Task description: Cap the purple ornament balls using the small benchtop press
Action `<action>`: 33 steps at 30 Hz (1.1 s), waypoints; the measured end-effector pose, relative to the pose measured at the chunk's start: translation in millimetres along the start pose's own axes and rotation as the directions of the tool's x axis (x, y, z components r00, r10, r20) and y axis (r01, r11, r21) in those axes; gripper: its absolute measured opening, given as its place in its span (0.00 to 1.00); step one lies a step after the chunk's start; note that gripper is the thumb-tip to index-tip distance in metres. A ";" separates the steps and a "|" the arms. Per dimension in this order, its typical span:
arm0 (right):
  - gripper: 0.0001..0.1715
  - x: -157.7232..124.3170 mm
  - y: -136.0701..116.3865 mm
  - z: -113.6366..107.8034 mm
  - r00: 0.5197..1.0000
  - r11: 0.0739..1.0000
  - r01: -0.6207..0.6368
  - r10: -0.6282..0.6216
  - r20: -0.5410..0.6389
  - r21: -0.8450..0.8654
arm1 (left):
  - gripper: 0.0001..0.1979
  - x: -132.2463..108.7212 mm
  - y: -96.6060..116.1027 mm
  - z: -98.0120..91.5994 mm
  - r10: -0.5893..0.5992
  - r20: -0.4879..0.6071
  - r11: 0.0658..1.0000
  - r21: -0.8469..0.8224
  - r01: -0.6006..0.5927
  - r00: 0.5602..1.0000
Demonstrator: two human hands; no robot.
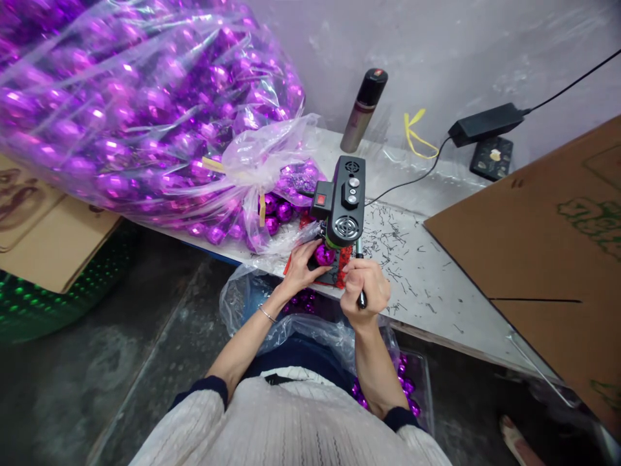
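Note:
My left hand (306,266) has its thumb and fingers round a shiny purple ball (325,254), which sits under the head of a small black bench machine (347,200). Wrapped in a fist, my right hand (365,288) grips the black-ended lever handle (361,299) at the machine's right side. The machine carries round vents, knobs and a red switch (321,199). Beneath it lies a red mat (343,265) on the white table. More purple balls (277,212) lie at the open mouth of a bag just left of the machine.
A big clear bag (160,123) of purple balls fills the left. Behind the machine stand a spray can (363,110), a yellow tie (416,136) and a black power adapter (489,123). Dark clippings (402,252) litter the table (436,294). A cardboard box (543,226) leans at right.

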State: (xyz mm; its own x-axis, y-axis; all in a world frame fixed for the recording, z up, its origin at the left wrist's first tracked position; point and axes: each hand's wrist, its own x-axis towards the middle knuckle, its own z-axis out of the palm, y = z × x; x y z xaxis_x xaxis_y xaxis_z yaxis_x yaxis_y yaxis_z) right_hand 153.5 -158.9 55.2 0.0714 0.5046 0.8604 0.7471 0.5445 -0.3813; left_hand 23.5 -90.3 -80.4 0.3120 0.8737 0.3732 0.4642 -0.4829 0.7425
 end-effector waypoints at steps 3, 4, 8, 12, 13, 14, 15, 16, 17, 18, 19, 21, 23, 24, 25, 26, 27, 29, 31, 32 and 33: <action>0.12 -4.1 0.2 0.8 1.000 1.000 -0.008 0.008 -0.003 -0.009 | 0.35 -2.5 -4.8 1.7 0.008 -0.029 1.000 -0.029 -0.009 1.000; 0.12 -6.7 1.1 1.4 1.000 1.000 -0.008 0.008 0.000 -0.013 | 0.35 -2.5 -5.4 1.5 0.005 -0.030 0.999 -0.038 -0.006 1.000; 0.11 -22.6 9.8 7.7 1.000 1.000 -0.001 0.001 -0.012 0.000 | 0.35 -1.3 -4.7 -0.5 0.000 -0.014 0.998 -0.070 -0.001 1.000; 0.12 -38.7 21.1 16.6 0.996 0.999 0.045 -0.043 -0.075 0.022 | 0.35 -1.7 -3.0 -0.9 -0.014 -0.014 0.996 -0.086 0.013 1.000; 0.12 -41.6 22.9 18.3 0.995 0.999 0.047 -0.045 -0.086 0.025 | 0.35 -2.0 -2.7 -0.8 -0.017 -0.013 0.996 -0.085 0.016 1.000; 0.12 -43.9 24.2 19.5 0.995 0.999 0.042 -0.039 -0.093 0.030 | 0.35 -2.3 -2.4 -0.9 -0.016 -0.014 0.996 -0.086 0.015 1.000; 0.12 -45.8 24.9 20.5 0.994 0.999 0.035 -0.032 -0.100 0.034 | 0.35 -2.5 -2.1 -1.0 -0.010 -0.017 0.996 -0.091 0.008 1.000; 0.13 -47.4 25.3 21.2 0.994 0.999 0.029 -0.025 -0.105 0.037 | 0.35 -2.7 -1.8 -1.2 0.000 -0.023 0.995 -0.098 -0.003 1.000; 0.13 -48.9 25.4 21.7 0.994 0.999 0.021 -0.017 -0.110 0.036 | 0.35 -2.8 -1.6 -1.5 0.012 -0.029 0.994 -0.105 -0.015 1.000; 0.13 -50.2 25.4 22.2 0.994 0.999 0.014 -0.010 -0.113 0.034 | 0.35 -2.8 -1.4 -1.8 0.022 -0.034 0.993 -0.112 -0.026 0.999; 0.13 -51.5 25.4 22.7 0.993 0.999 0.009 -0.005 -0.115 0.032 | 0.35 -2.8 -1.4 -2.0 0.030 -0.037 0.993 -0.115 -0.034 0.999; 0.14 -54.0 25.6 24.0 0.993 1.000 0.001 0.003 -0.121 0.030 | 0.36 -2.8 -1.7 -2.1 0.037 -0.038 0.992 -0.117 -0.041 0.999; 0.14 -56.1 26.3 25.3 0.992 0.999 -0.001 0.006 -0.126 0.033 | 0.36 -2.8 -2.6 -1.4 0.039 -0.038 0.992 -0.116 -0.043 0.999; 0.14 -56.8 26.8 25.9 0.992 0.999 0.000 0.005 -0.127 0.036 | 0.36 -2.8 -3.3 -0.9 0.039 -0.039 0.992 -0.114 -0.043 0.998; 0.14 -57.4 27.3 26.4 0.992 0.999 0.004 0.002 -0.127 0.040 | 0.36 -2.8 -4.0 -0.2 0.041 -0.041 0.992 -0.114 -0.045 0.998; 0.13 -57.8 27.9 26.9 0.992 0.999 0.009 -0.004 -0.125 0.042 | 0.36 -2.8 -4.6 0.5 0.044 -0.044 0.992 -0.114 -0.049 0.998; 0.13 -58.0 28.6 27.2 0.993 0.999 0.014 -0.009 -0.122 0.041 | 0.36 -2.9 -5.2 1.0 0.049 -0.048 0.992 -0.116 -0.054 0.998; 0.13 -58.1 30.1 27.8 0.993 0.999 0.022 -0.018 -0.118 0.032 | 0.36 -3.1 -5.7 1.8 0.057 -0.057 0.990 -0.125 -0.064 0.997; 0.13 -57.9 31.8 28.5 0.992 0.999 0.038 -0.035 -0.124 0.019 | 0.35 -3.2 -5.5 2.1 0.053 -0.061 0.990 -0.128 -0.060 0.997; 0.13 -57.5 32.5 28.8 0.991 0.998 0.060 -0.058 -0.120 0.016 | 0.35 -3.2 -5.4 2.1 0.046 -0.059 0.991 -0.125 -0.053 0.997; 0.13 -56.7 33.0 28.9 0.990 0.996 0.090 -0.087 -0.108 0.015 | 0.35 -2.9 -5.2 2.1 0.040 -0.058 0.991 -0.122 -0.046 0.998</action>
State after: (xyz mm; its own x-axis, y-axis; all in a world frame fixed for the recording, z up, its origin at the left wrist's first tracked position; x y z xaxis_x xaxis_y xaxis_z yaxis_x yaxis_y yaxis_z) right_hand 155.0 -150.2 -15.9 0.0766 0.3800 0.9218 0.7403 0.5976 -0.3078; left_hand 21.9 -90.4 -86.6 0.2815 0.8559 0.4339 0.3449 -0.5122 0.7866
